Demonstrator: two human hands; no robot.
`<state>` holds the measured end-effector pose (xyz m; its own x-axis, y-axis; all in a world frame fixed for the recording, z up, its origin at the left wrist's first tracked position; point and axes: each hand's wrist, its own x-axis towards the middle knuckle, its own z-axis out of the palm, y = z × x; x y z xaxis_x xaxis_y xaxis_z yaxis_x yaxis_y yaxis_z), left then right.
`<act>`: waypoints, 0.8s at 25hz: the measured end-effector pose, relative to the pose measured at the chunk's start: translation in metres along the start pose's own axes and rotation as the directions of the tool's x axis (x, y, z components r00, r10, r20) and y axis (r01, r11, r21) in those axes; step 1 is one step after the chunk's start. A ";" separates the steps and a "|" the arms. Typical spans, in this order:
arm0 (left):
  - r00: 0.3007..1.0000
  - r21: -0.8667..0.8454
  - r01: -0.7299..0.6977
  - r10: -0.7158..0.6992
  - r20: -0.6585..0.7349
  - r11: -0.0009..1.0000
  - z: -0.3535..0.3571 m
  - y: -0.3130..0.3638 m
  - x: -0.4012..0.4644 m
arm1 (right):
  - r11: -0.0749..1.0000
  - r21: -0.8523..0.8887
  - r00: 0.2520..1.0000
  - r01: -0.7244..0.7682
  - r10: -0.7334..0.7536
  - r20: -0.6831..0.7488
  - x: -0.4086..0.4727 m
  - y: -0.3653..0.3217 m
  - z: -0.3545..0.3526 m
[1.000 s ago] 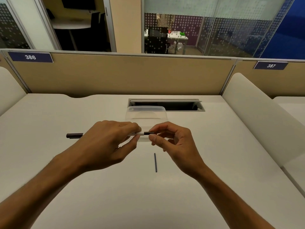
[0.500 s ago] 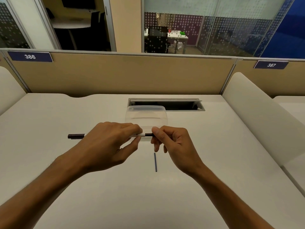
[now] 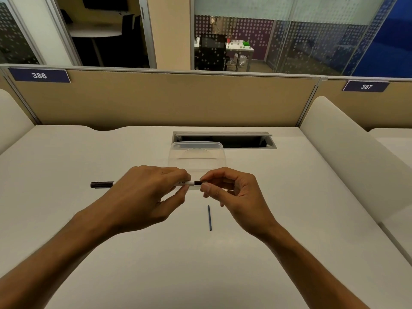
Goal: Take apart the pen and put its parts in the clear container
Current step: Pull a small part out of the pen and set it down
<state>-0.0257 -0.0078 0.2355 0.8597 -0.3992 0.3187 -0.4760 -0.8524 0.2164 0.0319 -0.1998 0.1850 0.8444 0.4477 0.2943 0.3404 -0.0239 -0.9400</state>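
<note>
Desk: white top, lying under everything; a tan partition is standing along its far edge.
Cable slot: dark opening with its flap raised, sitting in the desk just behind the container.
Container: clear tub standing upright at the middle of the desk, past the hands; nothing is showing inside it, and the knuckles are covering its near wall.
Left hand: fingers are curling round the pen's white barrel, holding it level above the desk.
Right hand: thumb and forefinger are pinching the dark piece at the pen's right end.
Pen: being held crosswise in front of the container, its dark cap sticking out to the left.
Refill: thin blue rod lying on the desk, near the right hand, apart from the pen.
</note>
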 end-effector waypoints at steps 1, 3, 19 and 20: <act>1.000 -0.003 0.000 0.000 0.000 1.000 0.000 0.000 0.000 | 1.000 -0.006 1.000 -0.006 0.006 -0.022 0.000 0.001 0.000; 1.000 -0.005 -0.002 0.002 -0.004 1.000 0.000 0.000 0.000 | 1.000 -0.015 0.998 -0.020 0.019 -0.059 0.001 0.001 0.001; 1.000 -0.019 -0.004 0.004 -0.002 1.000 0.003 -0.002 -0.004 | 1.000 -0.006 1.000 -0.014 0.014 0.024 0.000 -0.001 -0.002; 1.000 -0.019 -0.004 0.004 0.000 1.000 0.003 -0.002 -0.004 | 1.000 -0.023 0.999 -0.012 0.013 0.029 0.000 0.000 -0.003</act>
<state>-0.0278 -0.0054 0.2305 0.8581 -0.4023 0.3192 -0.4826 -0.8443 0.2330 0.0329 -0.2022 0.1853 0.8362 0.4733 0.2771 0.3396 -0.0502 -0.9392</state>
